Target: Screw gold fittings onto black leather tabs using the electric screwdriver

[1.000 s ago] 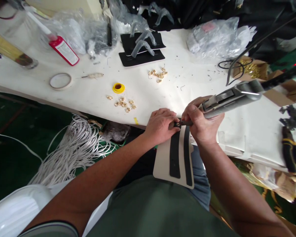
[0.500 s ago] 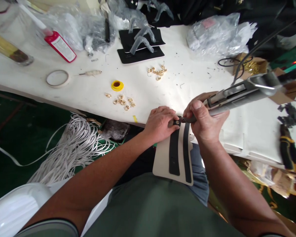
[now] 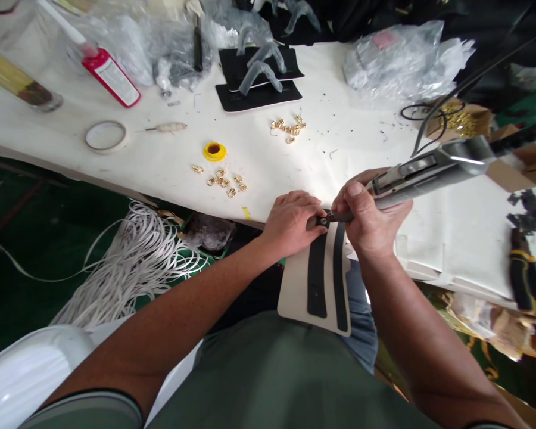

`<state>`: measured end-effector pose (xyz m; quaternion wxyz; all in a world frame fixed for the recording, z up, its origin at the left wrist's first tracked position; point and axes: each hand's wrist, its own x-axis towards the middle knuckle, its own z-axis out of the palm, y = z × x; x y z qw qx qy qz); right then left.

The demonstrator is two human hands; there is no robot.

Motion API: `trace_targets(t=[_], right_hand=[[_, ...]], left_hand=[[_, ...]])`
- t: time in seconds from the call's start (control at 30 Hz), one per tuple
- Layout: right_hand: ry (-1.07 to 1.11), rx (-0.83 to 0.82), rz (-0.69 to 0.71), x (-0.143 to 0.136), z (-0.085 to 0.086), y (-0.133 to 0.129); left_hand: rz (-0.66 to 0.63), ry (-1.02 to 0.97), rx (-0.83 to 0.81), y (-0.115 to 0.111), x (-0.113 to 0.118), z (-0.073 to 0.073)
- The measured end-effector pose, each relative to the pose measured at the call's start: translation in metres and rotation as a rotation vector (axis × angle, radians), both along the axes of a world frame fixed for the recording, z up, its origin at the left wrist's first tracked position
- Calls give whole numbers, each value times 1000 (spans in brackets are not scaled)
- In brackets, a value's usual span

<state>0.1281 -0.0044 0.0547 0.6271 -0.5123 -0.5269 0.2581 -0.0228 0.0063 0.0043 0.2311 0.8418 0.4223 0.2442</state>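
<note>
My right hand [image 3: 373, 214] is wrapped around a grey electric screwdriver [image 3: 433, 173], thumb on its front part. The tool lies tilted, its tip pointing left at a small metal fitting [image 3: 324, 220] on a black strap [image 3: 317, 280]. My left hand [image 3: 292, 223] pinches the strap's upper end beside that fitting, thumb below and fingers above. The strap runs down a beige panel [image 3: 292, 292], which bears a second black strip [image 3: 340, 280] and hangs over the table edge against my lap. Whether the tip sits in a screw is too small to tell.
Gold-coloured metal fittings lie in two groups [image 3: 226, 180] on the white table [image 3: 161, 179], near a yellow spool [image 3: 214, 152]. Further back are black panels [image 3: 259, 95], a red bottle [image 3: 111, 77] and plastic bags [image 3: 402, 65]. Pliers [image 3: 527, 274] lie right; white cord [image 3: 129, 274] is heaped left.
Both hands keep their hold at the strap. The screwdriver's rear end has shifted slightly left and down. The whole view has moved a little, with the table things appearing slightly further right.
</note>
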Motion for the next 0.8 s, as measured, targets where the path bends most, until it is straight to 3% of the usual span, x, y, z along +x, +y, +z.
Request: trace_targets(t=[0.33, 0.8], right_hand=[[-85, -91, -16, 1, -2, 0], [-92, -2, 89, 7, -4, -2]], left_hand=[[11, 0, -28, 0, 2, 0], [9, 16, 16, -4, 2, -3]])
